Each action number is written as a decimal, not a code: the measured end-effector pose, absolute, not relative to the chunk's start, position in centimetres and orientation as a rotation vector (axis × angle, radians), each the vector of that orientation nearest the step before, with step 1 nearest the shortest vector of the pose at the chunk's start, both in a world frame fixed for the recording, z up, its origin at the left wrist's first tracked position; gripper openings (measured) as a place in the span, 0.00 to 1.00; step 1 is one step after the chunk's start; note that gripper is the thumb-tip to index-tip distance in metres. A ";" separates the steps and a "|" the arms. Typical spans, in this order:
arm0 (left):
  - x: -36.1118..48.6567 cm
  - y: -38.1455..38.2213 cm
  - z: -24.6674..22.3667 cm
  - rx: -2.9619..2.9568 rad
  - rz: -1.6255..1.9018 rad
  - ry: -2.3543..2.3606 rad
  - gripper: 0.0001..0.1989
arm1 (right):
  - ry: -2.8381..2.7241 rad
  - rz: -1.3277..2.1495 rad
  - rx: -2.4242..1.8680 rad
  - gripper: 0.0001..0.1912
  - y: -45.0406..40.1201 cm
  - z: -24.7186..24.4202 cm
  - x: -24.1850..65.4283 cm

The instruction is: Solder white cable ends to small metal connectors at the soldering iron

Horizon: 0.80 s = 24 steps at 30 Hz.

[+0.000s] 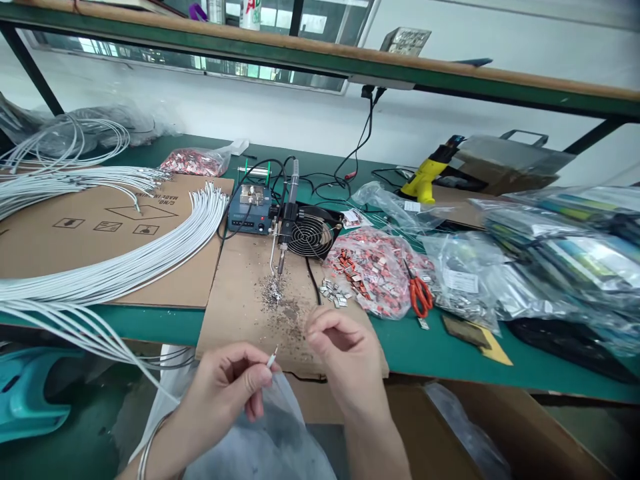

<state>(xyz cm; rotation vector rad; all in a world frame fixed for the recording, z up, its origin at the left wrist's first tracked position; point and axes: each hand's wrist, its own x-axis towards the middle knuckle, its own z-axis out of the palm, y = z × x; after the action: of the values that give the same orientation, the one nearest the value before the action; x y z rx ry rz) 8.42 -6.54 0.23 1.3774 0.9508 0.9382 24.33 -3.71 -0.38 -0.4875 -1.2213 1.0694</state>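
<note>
My left hand [233,383] pinches a white cable, and its stripped end [273,358] points up between thumb and forefinger. To its right, my right hand [345,353] is raised over the cardboard's front edge with thumb and forefinger pressed together; whether something tiny sits between them is too small to tell. Ahead of both hands a soldering iron [283,257] hangs tip-down on its stand, above dark debris on the cardboard sheet [240,280]. Small metal parts [335,293] lie just beyond my right hand.
White cable bundles [150,273] cover the left. Behind are a soldering station [249,217] and a fan [311,237]. Rightward lie a bag of red parts [375,270], orange scissors [421,297], a yellow heat gun [427,177] and plastic bags [565,253]. A shelf [320,50] spans overhead.
</note>
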 end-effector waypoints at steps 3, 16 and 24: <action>8.0 -6.7 -0.1 1.567 1.013 1.109 0.15 | -1.612 0.942 -0.767 0.06 -4.5 0.2 25.1; 8.2 -6.4 0.6 1.632 1.011 1.144 0.14 | -1.390 1.131 -0.696 0.10 -4.5 -0.9 22.9; 8.5 -6.6 0.1 1.517 1.063 1.099 0.11 | -1.085 1.060 -0.538 0.08 -4.2 -1.4 23.6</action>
<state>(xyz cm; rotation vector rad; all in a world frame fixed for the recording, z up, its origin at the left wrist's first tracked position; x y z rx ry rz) 8.46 -6.62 0.08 1.5172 1.0986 1.0635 23.63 -4.22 -1.42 -0.5384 -1.0852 1.0597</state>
